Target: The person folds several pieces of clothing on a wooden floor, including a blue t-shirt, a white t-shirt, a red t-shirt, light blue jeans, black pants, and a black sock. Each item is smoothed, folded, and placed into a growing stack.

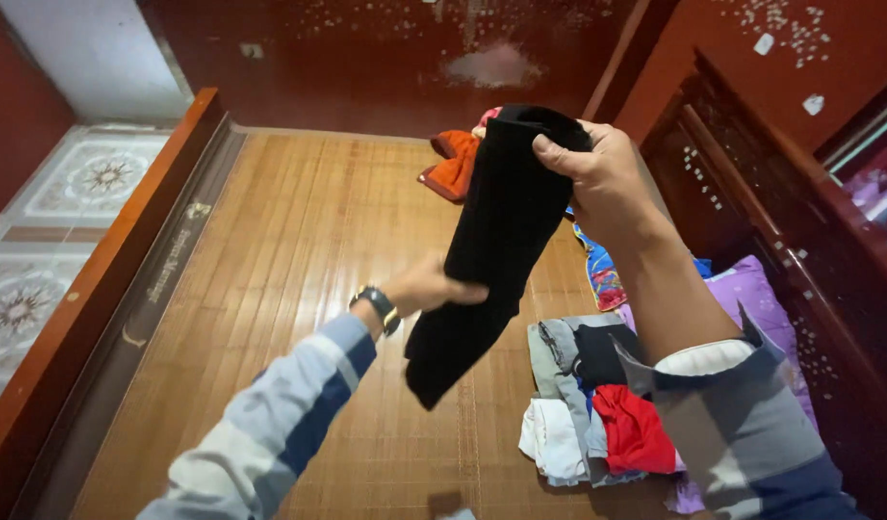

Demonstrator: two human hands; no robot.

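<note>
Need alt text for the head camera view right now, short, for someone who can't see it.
Two hands hold up a black garment over a bamboo mat: the right hand pinches its top, the left hand grips its middle. A pile of folded clothes lies below, an orange cloth behind.

Clothes and bedding laid about on a bamboo mat

An orange cloth is seen beyond the raised hand; a pile of folded clothes lies below it, with a purple pillow just beside, and a tiled floor past the wooden bed rail.
</note>
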